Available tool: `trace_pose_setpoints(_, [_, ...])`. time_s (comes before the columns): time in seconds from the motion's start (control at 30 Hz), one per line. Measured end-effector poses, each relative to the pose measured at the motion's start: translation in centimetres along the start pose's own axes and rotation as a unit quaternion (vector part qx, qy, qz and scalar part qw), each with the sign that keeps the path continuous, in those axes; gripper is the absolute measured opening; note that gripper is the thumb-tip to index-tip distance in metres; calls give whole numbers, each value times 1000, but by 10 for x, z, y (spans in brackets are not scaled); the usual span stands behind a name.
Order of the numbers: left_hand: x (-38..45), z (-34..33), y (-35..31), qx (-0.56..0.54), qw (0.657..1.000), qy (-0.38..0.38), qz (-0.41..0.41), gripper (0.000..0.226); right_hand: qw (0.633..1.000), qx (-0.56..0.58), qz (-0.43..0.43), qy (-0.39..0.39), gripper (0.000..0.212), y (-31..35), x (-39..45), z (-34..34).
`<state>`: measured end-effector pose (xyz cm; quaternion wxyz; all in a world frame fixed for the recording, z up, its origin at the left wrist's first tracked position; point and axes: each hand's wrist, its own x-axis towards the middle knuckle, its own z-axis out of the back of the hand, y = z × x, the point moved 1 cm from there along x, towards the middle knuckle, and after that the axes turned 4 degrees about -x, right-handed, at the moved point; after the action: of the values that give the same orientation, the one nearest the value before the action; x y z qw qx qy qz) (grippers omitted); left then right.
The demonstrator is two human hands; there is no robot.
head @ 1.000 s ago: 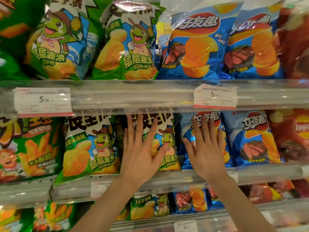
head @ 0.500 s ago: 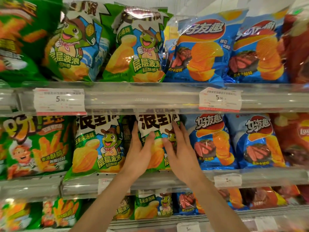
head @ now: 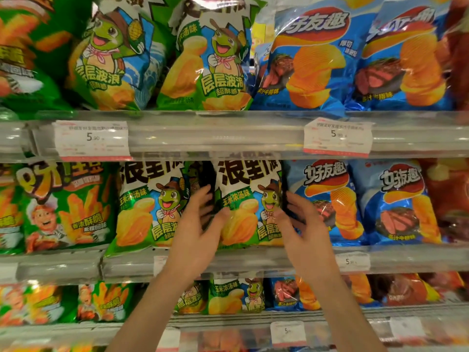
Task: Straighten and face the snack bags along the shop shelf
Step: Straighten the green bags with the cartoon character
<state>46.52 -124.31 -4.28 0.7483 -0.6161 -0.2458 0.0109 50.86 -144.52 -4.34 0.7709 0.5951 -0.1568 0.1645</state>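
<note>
Because the green and white foil crisp bag with the cartoon turtle (head: 250, 201) stood at the centre of the frame on the middle shelf, I had taken it from both sides to square it up. My left hand (head: 196, 232) cupped its left edge, the thumb lying across the printed front and the fingers (head: 203, 193) curled into the dark gap beside it, so the bag was pinched lightly between them. My right hand (head: 303, 227) mirrored that on the right edge, its fingers tucked between this bag and the blue foil crisp bag with the steak picture (head: 327, 199) just beside it; how firmly that side was gripped I could not tell. Holding both edges seemed the sensible way to turn a soft, puffy packet without crushing it. Its base sat behind the clear plastic shelf lip (head: 253, 261), which I judged kept it from sliding forward. The matching turtle bag (head: 149, 207) to the left of centre leaned a little and looked as if it wanted attention next. The white price label (head: 337, 137) on the upper rail at right hung a little crooked, clear of my hands.
</note>
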Motion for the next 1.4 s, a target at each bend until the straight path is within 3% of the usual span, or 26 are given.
trace_pose_setpoints(0.1, [-26,14,2,14,1000,-19,-15,44,999,22,-26,-33,28,-6,-19,13])
trace_pose_setpoints(0.2, [-51,27,8,20,999,-38,4,31,999,26,-48,1,19,-10,-36,17])
trace_pose_setpoints(0.3, [-69,37,16,21,998,-53,37,34,996,42,-72,40,15,-13,-54,10])
trace_pose_setpoints(0.47, [-77,58,28,18,996,-65,61,11,992,24,-117,47,14,-20,-74,-3])
trace_pose_setpoints(0.7, [-70,111,29,2,997,-58,46,13,993,13,-121,1,11,-3,-87,-47])
trace_pose_setpoints(0.87, [-47,147,17,51,995,-83,-26,16,997,1,-77,10,18,33,-76,-95])
trace_pose_setpoints(0.97, [-28,149,12,147,982,-84,-82,44,999,-2,-32,27,11,55,-58,-123])
trace_pose_setpoints(1.1, [5,140,4,180,979,-60,-73,73,996,-36,-32,71,39,72,-20,-162])
trace_pose_setpoints(1.27, [48,134,6,110,993,-36,-20,73,992,-50,-62,93,74,74,23,-181])
trace_pose_setpoints(1.4, [72,132,11,90,994,-62,11,65,985,-62,-116,113,96,68,43,-187])
